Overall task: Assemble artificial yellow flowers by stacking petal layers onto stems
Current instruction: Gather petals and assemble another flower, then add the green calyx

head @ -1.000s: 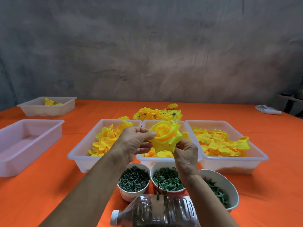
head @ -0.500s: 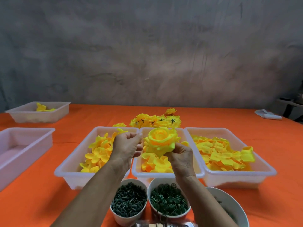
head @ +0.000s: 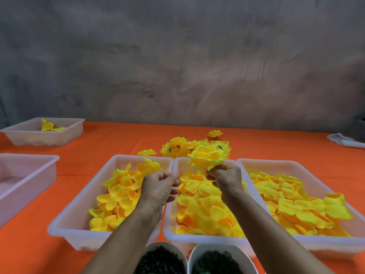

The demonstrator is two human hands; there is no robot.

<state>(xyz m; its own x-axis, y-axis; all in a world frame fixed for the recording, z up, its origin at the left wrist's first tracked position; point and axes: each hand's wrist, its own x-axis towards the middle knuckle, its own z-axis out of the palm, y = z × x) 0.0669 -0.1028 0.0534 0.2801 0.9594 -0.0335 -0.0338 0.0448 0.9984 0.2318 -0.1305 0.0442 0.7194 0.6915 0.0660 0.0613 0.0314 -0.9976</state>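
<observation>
L hand (head: 158, 186) has let go since 0.5 s ago, fingers loosely curled, empty. R hand (head: 225, 177) alone pinches finished yellow flower (head: 206, 158) from below. Flower done; prob. goes to finished pile (head: 183, 148) just beyond.

Right hand (head: 225, 177) raised, fingers pinched; left hand (head: 158, 187) loosely curled.

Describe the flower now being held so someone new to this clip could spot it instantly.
On the orange table, find the middle one of three petal trays. Above its far end, the right hand pinches a yellow rose from underneath. It alone is raised; the finished flowers lie on the cloth behind.
</observation>
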